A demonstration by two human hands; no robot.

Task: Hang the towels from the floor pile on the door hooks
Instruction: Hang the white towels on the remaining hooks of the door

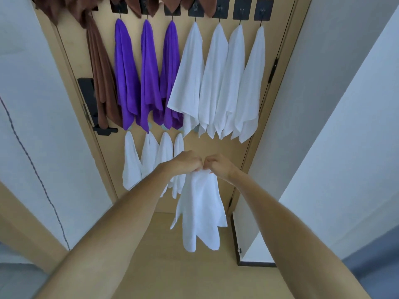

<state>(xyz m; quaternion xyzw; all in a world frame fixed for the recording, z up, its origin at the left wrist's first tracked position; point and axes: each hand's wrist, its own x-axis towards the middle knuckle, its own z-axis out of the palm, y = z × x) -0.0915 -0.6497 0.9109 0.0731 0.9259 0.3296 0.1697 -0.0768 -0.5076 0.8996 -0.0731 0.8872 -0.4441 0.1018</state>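
Both hands, left hand [187, 161] and right hand [218, 164], pinch a white towel [199, 210] by its top; next, likely looping it onto a free lower door [218, 145] hook.

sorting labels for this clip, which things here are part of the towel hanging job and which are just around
Part of the job:
white towel, held at its top by the left hand and right hand
door
hung white, purple and brown towels

Just around:
black door handle
dark cord on the wall

Bare door [218, 147] shows right of the low white towels [151, 156], under the upper white towels [218, 83]. The door's top edge is crowded with hooks [241, 11].
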